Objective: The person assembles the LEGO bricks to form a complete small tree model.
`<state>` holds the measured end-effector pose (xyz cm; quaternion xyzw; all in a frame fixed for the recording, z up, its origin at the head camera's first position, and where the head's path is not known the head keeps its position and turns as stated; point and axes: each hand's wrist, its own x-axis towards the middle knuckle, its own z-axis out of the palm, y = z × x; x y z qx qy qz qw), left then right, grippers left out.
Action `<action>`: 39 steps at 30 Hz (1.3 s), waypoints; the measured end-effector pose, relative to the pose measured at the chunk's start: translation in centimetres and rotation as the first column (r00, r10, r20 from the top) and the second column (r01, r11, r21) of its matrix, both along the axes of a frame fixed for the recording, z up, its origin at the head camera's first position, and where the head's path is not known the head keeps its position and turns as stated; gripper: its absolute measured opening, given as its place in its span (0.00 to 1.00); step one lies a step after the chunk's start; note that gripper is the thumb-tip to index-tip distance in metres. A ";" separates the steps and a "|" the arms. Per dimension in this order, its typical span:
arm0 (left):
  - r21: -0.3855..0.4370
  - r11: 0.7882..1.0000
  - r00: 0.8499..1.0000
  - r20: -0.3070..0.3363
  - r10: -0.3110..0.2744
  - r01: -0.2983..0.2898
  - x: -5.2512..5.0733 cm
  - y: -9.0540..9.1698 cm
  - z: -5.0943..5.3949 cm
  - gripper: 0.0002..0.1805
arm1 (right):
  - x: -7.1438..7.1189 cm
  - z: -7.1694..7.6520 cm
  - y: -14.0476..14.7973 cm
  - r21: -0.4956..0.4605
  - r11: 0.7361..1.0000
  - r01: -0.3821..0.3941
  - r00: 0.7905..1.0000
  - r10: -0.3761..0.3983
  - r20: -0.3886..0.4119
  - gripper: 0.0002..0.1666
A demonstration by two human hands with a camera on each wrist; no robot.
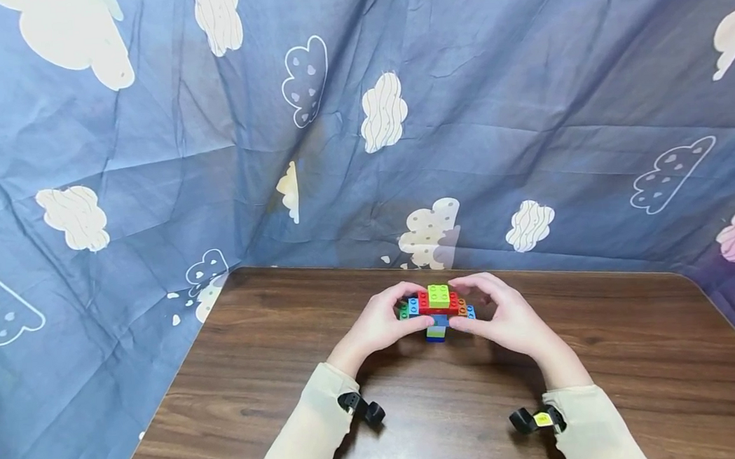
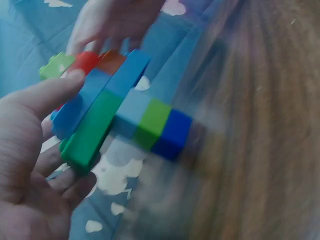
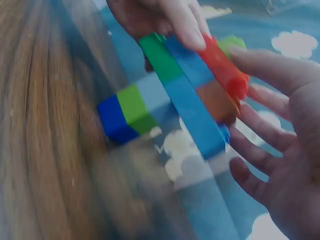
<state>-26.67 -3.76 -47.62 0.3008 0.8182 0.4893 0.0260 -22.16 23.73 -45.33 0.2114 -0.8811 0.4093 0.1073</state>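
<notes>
A model of plastic building bricks (image 1: 438,296) is between my two hands at the far middle of the table. On top is a lime brick, above a red row. Below come blue and orange bricks, then a layer with a green brick (image 2: 92,132) and a blue brick (image 3: 195,117). A narrow stem of light blue, lime and dark blue (image 3: 117,120) bricks extends underneath. My left hand (image 1: 381,323) grips the left side, thumb in front and fingers behind. From the right, my right hand (image 1: 508,313) pinches the upper part, its lower fingers spread. Whether the stem touches the table cannot be seen.
The brown wood-grain table (image 1: 416,409) runs up to a blue cloth (image 1: 340,189) with cloud prints, which hangs behind and along the left side. Black wrist cameras on straps (image 1: 366,410) sit at both cream sleeves (image 1: 313,429).
</notes>
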 end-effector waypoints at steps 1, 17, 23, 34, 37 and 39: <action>-0.014 1.000 1.000 0.001 -0.012 0.012 -0.1 -0.2 0.0 0.31 | 0.1 -0.2 0.4 0.002 1.000 -0.002 1.000 0.001 0.017 0.37; -0.108 0.991 0.997 -0.020 -0.077 0.074 -1.1 -2.2 -0.1 0.24 | 0.2 -2.9 2.1 -0.007 0.999 0.042 0.992 -0.041 0.116 0.33; -0.090 0.994 0.997 -0.038 -0.064 0.060 -1.0 -2.3 -0.3 0.22 | 0.1 -3.2 2.0 -0.027 0.998 0.052 0.990 -0.048 0.134 0.33; -0.067 0.996 0.998 -0.024 -0.061 0.059 -1.1 -2.5 -0.6 0.22 | -0.1 -3.3 1.8 -0.050 0.997 0.053 0.986 -0.044 0.161 0.32; -0.073 0.995 0.998 -0.019 -0.067 0.065 -1.2 -2.3 -0.5 0.22 | 0.0 -3.1 1.8 -0.049 0.997 0.060 0.984 -0.051 0.168 0.32; -0.078 0.995 0.997 -0.017 -0.071 0.070 -1.2 -2.2 -0.5 0.22 | 0.1 -3.1 1.8 -0.044 0.997 0.065 0.983 -0.056 0.172 0.31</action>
